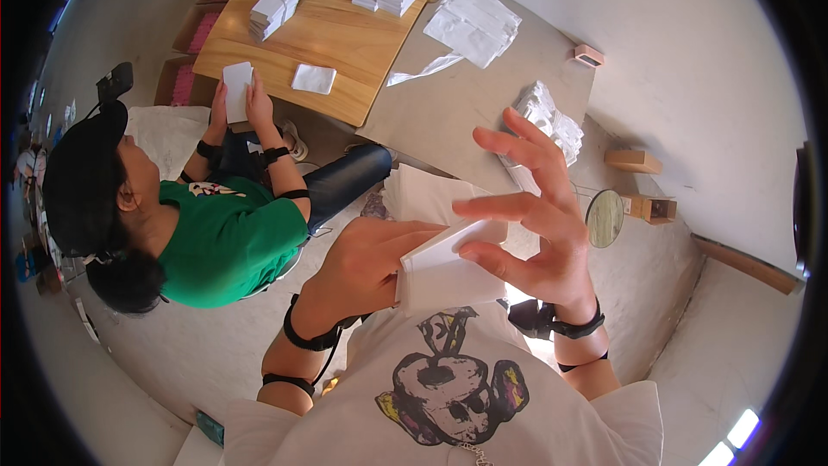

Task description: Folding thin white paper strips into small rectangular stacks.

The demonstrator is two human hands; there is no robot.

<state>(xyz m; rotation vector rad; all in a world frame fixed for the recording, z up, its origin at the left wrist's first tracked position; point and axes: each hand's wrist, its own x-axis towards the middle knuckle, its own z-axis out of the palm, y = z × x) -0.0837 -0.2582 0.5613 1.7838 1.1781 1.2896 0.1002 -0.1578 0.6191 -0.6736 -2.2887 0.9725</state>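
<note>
My left hand (366, 263) is closed around a thick white stack of paper pieces (444, 263), held up in front of my chest with its upper edge tilted. Over the stack's right side is my right hand (539, 216), fingers spread wide. Its thumb lies by the stack's face and the index finger reaches across the top edge; I cannot tell whether either presses on it. Just behind the stack, larger white sheets (423, 190) lie at the edge of the grey table (388, 121).
To the left a co-worker in a green shirt (216, 242) holds a white stack (237, 91). Bundled white stacks (274, 7) sit on the wooden table (336, 34). White paper piles (474, 22) cover part of the grey table. A round stool (605, 217) stands right.
</note>
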